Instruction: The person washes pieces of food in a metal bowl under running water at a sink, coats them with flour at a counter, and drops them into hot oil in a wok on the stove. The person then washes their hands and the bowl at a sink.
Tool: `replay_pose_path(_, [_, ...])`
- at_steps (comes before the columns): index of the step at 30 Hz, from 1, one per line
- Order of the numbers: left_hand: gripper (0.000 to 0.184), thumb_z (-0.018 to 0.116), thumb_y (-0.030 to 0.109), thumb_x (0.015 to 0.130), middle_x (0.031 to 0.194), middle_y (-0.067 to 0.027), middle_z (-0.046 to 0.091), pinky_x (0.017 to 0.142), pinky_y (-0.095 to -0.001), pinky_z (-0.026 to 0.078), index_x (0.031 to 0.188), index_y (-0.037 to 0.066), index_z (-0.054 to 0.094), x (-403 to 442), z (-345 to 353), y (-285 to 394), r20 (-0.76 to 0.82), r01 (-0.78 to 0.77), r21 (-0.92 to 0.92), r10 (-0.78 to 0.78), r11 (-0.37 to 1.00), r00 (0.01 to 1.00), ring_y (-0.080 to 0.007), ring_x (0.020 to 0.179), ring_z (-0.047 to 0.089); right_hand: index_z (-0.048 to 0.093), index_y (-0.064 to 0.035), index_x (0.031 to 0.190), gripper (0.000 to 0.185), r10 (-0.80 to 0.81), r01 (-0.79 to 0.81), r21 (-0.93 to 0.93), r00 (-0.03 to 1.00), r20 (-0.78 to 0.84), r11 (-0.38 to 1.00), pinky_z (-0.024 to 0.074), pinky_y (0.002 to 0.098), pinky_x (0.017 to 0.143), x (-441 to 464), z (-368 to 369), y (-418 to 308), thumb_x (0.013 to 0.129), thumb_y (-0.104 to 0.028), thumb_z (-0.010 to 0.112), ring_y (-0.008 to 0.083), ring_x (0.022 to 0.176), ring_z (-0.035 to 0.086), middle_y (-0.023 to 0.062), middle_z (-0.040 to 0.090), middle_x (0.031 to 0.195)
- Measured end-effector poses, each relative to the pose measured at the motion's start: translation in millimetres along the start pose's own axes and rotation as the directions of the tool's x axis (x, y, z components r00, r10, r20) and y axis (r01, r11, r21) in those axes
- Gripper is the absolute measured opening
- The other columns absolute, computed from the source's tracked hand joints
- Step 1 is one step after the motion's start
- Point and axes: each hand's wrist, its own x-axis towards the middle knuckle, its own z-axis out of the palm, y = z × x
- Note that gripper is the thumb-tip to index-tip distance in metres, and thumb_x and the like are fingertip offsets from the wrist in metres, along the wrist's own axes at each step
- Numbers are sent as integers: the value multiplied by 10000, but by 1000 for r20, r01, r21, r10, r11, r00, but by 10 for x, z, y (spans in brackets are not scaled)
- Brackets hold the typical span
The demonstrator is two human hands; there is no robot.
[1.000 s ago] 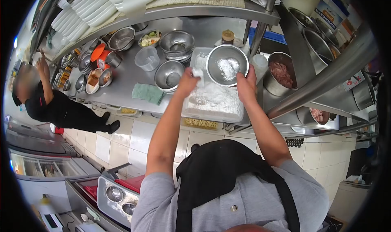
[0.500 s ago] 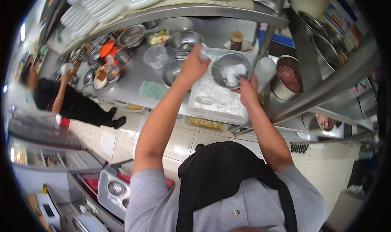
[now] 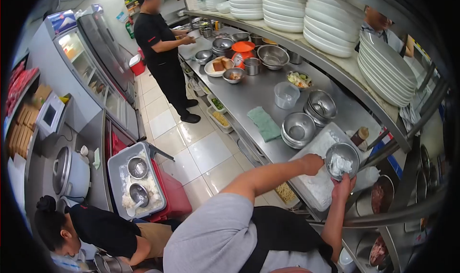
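Gripping the near rim of a metal bowl (image 3: 342, 149), the person's right hand (image 3: 343, 186) held it tipped toward the camera, so that the bowl lay just beyond the fingers on the hand's far side. A white powdery mass (image 3: 340, 164) sat in the bowl, near the gripped rim. The left hand (image 3: 314, 164) was curled up narrow just beside the bowl's left rim; whether it touched the metal, or held anything, I could not tell. Both hands and the bowl were above or close to a tray (image 3: 320, 208) of white powder (image 3: 312, 184). A stack of metal bowls (image 3: 299, 126) stood near the tray, with a green cloth (image 3: 264, 123) lying beside it on the counter (image 3: 249, 94).
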Motion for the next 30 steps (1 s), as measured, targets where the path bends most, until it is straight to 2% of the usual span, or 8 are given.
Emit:
replay_pose_path(2, [491, 656, 114, 753, 1061, -177, 650, 846, -447, 524, 1231, 58, 561, 74, 134, 33, -233, 110, 153, -72, 982, 970, -363, 994, 632, 314, -137, 1446, 617, 26, -26, 19, 1000, 14, 999, 555, 391, 592, 57, -83, 21, 858, -96, 496, 279, 1041, 609, 112, 483, 1354])
replay_pose_path(7, [522, 703, 128, 724, 1118, -208, 586, 863, -462, 519, 1197, -23, 541, -141, 263, 245, -147, -33, 32, 38, 999, 988, -371, 1037, 599, 332, -102, 1433, 597, -37, 38, 39, 999, -15, 999, 561, 381, 596, 15, -56, -51, 858, -82, 489, 275, 1026, 617, 129, 504, 1331])
replay_pose_path(12, [544, 710, 149, 688, 1140, -199, 610, 892, -452, 505, 1183, -21, 564, -188, 254, 339, -226, 40, -71, -55, 997, 973, -376, 1086, 588, 424, -123, 1373, 563, -104, 104, 109, 995, -9, 989, 537, 345, 613, 34, -63, -98, 819, -92, 515, 243, 978, 622, 94, 547, 1286])
replay_pose_path(14, [520, 712, 141, 690, 1120, -208, 634, 879, -437, 510, 1161, -29, 576, -197, 256, 347, 60, 32, 92, -37, 995, 997, -378, 1079, 596, 422, -119, 1376, 568, -115, 114, 111, 993, -2, 987, 532, 341, 611, 21, -33, -102, 816, -96, 517, 243, 978, 622, 93, 547, 1289])
replay_pose_path(19, [601, 667, 120, 752, 1089, -244, 647, 858, -467, 513, 1301, -30, 475, -16, 280, 393, 205, -26, 139, -3, 990, 979, -362, 1033, 644, 418, -110, 1380, 573, -103, 103, 116, 995, -7, 988, 523, 332, 603, 20, -12, -90, 815, -101, 512, 242, 972, 626, 94, 552, 1291])
replay_pose_path(23, [628, 655, 136, 765, 1164, -236, 613, 898, -463, 498, 1335, -19, 443, -49, 125, 319, 91, 135, -27, -132, 990, 987, -371, 1085, 612, 415, -116, 1383, 576, -102, 104, 106, 995, -20, 989, 519, 333, 600, 12, -78, -82, 815, -101, 511, 238, 955, 628, 95, 563, 1269])
replay_pose_path(26, [635, 658, 134, 759, 1220, -230, 575, 921, -459, 487, 1341, -7, 445, -73, 261, 370, -14, 16, 86, -15, 996, 1000, -380, 1108, 590, 411, -118, 1385, 579, -96, 97, 111, 995, -15, 989, 518, 328, 585, -13, -64, -85, 814, -99, 509, 234, 955, 625, 94, 559, 1270])
replay_pose_path(30, [661, 671, 157, 739, 1217, -228, 570, 897, -444, 500, 1347, 14, 455, -5, 413, 547, 157, -65, 161, 40, 985, 987, -387, 1092, 598, 415, -125, 1381, 567, -104, 108, 104, 993, -50, 989, 518, 318, 552, -12, -27, -88, 821, -94, 503, 227, 949, 630, 89, 555, 1275])
